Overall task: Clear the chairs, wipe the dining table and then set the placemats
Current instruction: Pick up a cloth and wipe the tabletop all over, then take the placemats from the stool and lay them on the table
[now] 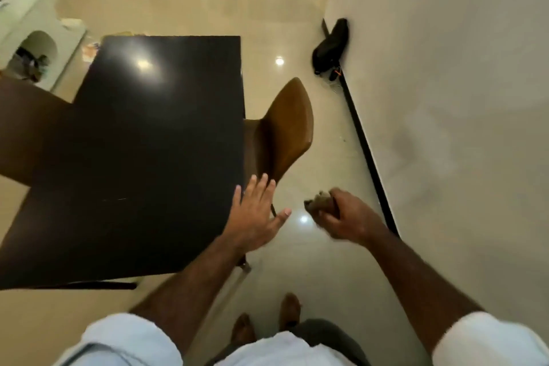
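Observation:
The black glossy dining table point(148, 142) fills the left middle of the head view, with nothing lying on its top. A brown leather chair point(286, 128) stands at its right side, its seat tucked under the table edge. Another brown chair point(26, 128) shows at the table's left side. My left hand point(255, 218) is open with fingers spread, hovering over the table's near right corner. My right hand point(344, 215) is over the floor to the right and grips a crumpled brownish cloth point(319, 202).
A white wall point(445, 98) with a dark skirting line runs along the right. A black bag point(329, 44) lies on the floor against it. A pale green cabinet point(32, 36) with an arched niche stands at the far left. The floor is glossy beige tile.

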A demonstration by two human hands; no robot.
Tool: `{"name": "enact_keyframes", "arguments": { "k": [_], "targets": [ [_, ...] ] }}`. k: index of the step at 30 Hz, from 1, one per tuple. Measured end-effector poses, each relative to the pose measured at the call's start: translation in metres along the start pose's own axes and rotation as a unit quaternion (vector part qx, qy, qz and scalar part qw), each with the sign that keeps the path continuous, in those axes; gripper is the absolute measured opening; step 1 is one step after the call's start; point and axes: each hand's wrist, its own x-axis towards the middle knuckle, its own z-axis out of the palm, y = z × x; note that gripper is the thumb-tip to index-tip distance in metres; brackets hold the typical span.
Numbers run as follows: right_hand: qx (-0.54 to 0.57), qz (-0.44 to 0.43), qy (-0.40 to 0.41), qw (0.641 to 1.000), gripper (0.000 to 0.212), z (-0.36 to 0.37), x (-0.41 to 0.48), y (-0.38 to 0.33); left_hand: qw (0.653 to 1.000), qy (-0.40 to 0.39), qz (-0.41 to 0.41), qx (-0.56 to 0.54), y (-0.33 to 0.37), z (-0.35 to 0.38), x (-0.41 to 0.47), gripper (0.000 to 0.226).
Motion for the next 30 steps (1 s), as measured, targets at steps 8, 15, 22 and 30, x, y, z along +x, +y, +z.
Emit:
{"name": "enact_keyframes", "arguments": {
  "k": [8,15,22,30],
  "targets": [
    [-0.222,0.011,0.116,0.968,0.052,-0.063,0.038,0.064,0.991,0.002,0.062,0.119,0.073,-0.021,0.101,0.104],
    [-0.249,-0.015,0.168,0.954,0.028,-0.112,0.093,0.171,0.971,-0.006,0.103,0.218,0.153,-0.005,0.205,0.11],
    [-0.27,-0.067,0.194,0.941,0.037,-0.175,0.185,0.232,0.975,-0.006,0.051,0.214,0.198,-0.01,0.313,0.113],
    [-0.31,-0.131,0.175,0.925,0.043,-0.222,0.35,0.246,0.984,0.01,-0.023,0.174,0.183,-0.044,0.453,0.114]
  ]
}}
